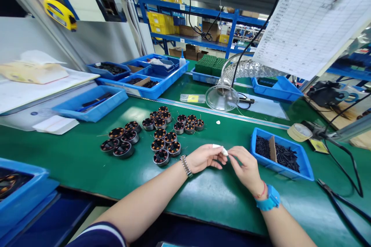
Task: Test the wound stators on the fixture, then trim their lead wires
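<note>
My left hand is above the green bench with white finger cots on its fingertips. Its thumb and index finger come together, and the other fingers curl loosely. From the right, my right hand pinches at the end of the cot with thumb and index finger. Whether anything small is between the fingertips of my left hand I cannot tell. Beyond my hands a small white piece lies on the bench. Several motor stators with copper windings stand in groups left of my hands.
Right of my hands is a divided blue bin of black sleeve pieces, with pliers near it. A clear extraction hood hangs behind. Blue trays stand at the back left. A paper sheet hangs upper right.
</note>
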{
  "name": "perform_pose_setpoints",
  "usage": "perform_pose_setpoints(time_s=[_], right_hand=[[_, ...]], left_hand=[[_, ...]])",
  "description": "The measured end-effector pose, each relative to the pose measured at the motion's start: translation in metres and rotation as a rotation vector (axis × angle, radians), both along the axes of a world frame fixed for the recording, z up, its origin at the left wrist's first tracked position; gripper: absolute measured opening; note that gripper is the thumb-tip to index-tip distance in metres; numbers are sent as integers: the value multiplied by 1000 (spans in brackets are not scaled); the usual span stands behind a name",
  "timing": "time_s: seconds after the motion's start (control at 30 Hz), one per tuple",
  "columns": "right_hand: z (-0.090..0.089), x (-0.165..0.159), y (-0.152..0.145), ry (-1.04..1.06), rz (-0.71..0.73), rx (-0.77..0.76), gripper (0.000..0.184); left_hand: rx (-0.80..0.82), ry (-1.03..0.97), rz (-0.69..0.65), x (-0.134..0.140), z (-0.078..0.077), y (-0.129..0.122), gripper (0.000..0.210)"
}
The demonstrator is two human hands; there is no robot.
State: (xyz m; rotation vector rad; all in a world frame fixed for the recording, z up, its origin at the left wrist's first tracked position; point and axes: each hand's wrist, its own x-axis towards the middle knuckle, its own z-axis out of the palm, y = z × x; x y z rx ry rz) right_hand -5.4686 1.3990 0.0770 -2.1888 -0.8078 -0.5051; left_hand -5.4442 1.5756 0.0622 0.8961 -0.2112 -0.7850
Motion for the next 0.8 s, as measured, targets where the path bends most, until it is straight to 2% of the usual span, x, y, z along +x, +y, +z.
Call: perform_pose_setpoints(time_s=[0.2,0.33,0.4,0.47,0.57,0.7,0.8], right_hand=[[3,-5,-1,2,-49,51,14],[-12,4,-5,172,-185,187,17],[-25,21,-2,309,-254,202,22],[-38,47,5,394,-293,153,26],[-51,94,21,387,-338,107,26],[-56,145,38,331,-414,148,21],[-53,157,43,346,-431,204,17]], left_hand=[[29,36,23,0,-1,-3,33],[120,48,156,3,-2,-4,29],[139,19,210,4,-2,-6,29],[113,-7,233,3,0,-8,33],[85,-9,294,1,1,-10,40],[121,-30,423,3,1,-7,40],[139,-31,511,9,-2,-5,34]])
